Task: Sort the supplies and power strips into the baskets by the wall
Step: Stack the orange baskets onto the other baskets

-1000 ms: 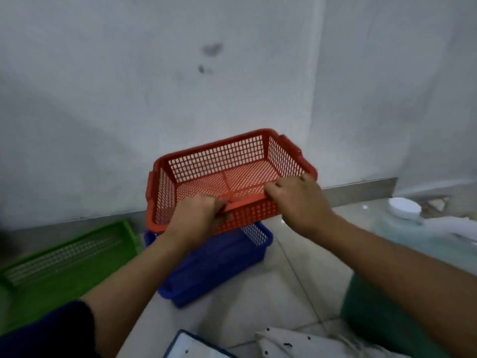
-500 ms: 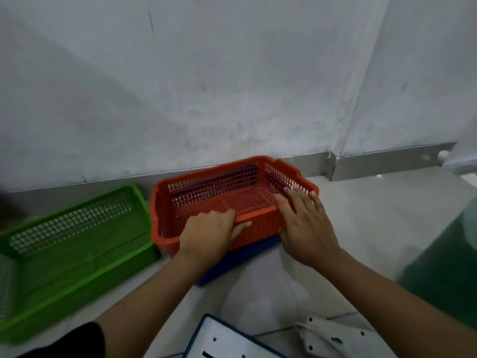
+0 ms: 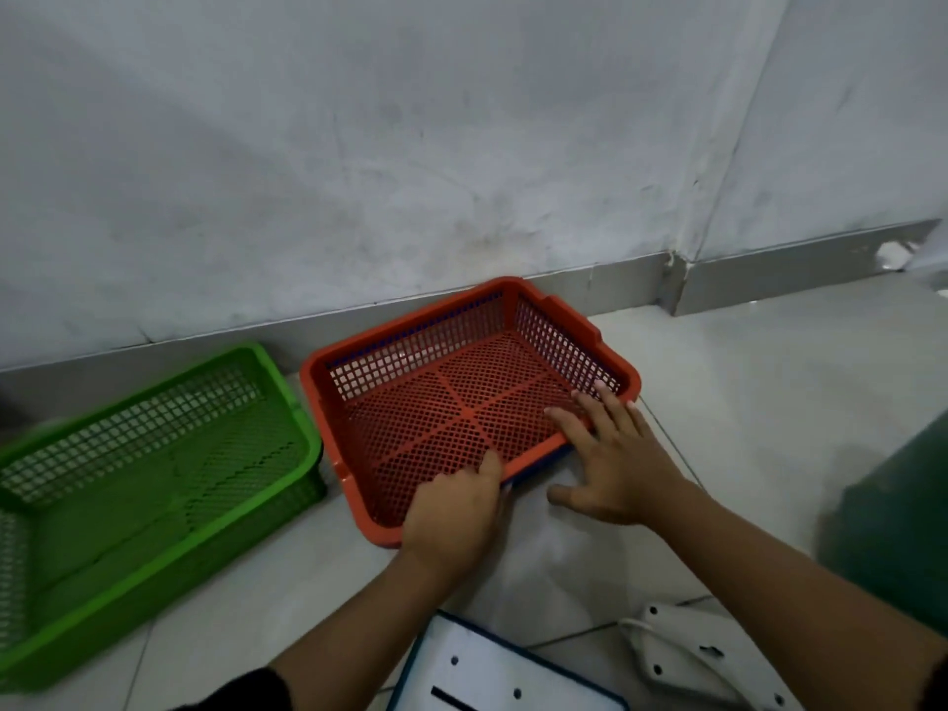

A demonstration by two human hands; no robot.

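Observation:
An empty red mesh basket (image 3: 410,372) sits nested in a blue basket (image 3: 538,467) on the floor against the wall; only a sliver of blue shows under its near rim. My left hand (image 3: 454,510) grips the red basket's near rim, fingers curled over it. My right hand (image 3: 613,456) lies flat with fingers spread, fingertips over the near right rim and thumb on the floor. An empty green basket (image 3: 154,484) stands to the left. A white power strip (image 3: 687,654) lies at the bottom right.
A white board with a blue edge (image 3: 492,679) lies at the bottom centre. A dark green object (image 3: 892,526) stands at the right. A grey skirting runs along the wall, with a corner (image 3: 677,279) at the right. Pale floor tiles surround the baskets.
The red basket came down from mid-air onto the blue basket and now sits fully nested. My right hand has flattened over the rim. The view tilted downward.

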